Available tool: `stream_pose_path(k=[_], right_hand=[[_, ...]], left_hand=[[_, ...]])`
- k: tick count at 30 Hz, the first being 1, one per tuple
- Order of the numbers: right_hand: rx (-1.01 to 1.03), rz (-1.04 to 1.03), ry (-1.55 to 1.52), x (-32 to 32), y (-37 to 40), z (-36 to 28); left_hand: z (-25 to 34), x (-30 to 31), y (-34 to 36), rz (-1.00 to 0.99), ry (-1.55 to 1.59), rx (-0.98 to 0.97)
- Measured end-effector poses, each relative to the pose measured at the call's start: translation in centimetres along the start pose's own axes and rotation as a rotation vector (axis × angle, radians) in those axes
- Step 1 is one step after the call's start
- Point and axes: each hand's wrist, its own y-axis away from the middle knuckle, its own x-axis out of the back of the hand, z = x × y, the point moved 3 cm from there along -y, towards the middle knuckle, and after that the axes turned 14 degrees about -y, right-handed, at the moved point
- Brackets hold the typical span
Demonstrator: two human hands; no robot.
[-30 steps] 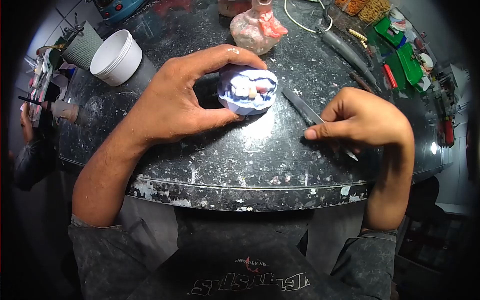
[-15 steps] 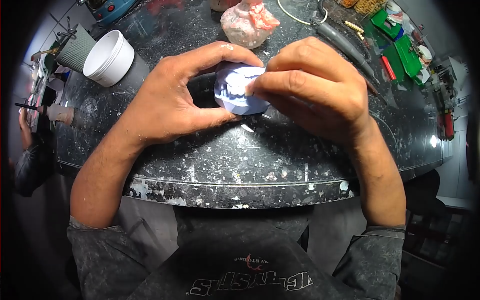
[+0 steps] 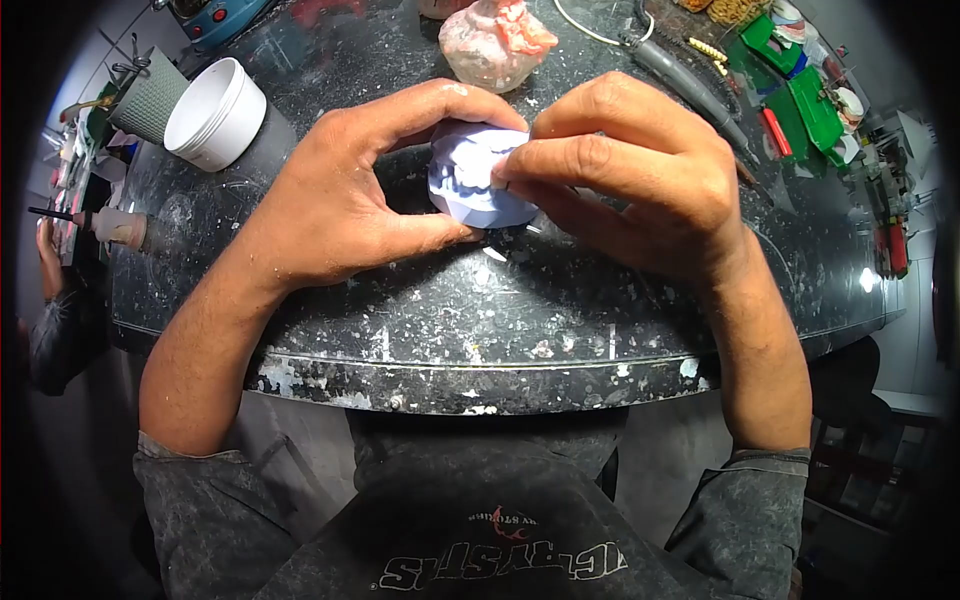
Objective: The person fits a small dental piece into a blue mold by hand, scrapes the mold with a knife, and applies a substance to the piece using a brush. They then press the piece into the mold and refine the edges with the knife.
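Note:
A pale bluish-white dental cast (image 3: 460,195) with a ridged top sits low over the bench, lit brightly. My left hand (image 3: 340,195) curves around its left side, thumb against the near edge and fingers along the far edge. From the right, my right hand (image 3: 650,175) reaches over the cast with thumb and forefinger pinched at its ridged top. Whatever lies between those fingertips is too small or hidden to name. Small white slivers (image 3: 494,254) lie on the bench just in front of the cast.
The dark, plaster-spotted bench (image 3: 440,320) curves around me. A white tub (image 3: 215,120) stands at the left, and a knotted clear bag (image 3: 490,50) behind the cast. On the right lie a grey handpiece (image 3: 690,85) with its cord and green boxes (image 3: 815,115). Another person's arm (image 3: 50,265) shows far left.
Both hands and the cast stay nearly in place. My right hand's fingers shift only slightly at the cast's top, and the whole view moves a little.

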Motion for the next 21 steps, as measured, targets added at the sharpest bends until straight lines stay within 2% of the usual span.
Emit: stream_pose_path(k=[21], right_hand=[[0.098,-0.033,0.082,0.02,-0.09,-0.22]], left_hand=[[0.07,0.02,-0.04,-0.003,0.028,0.017]])
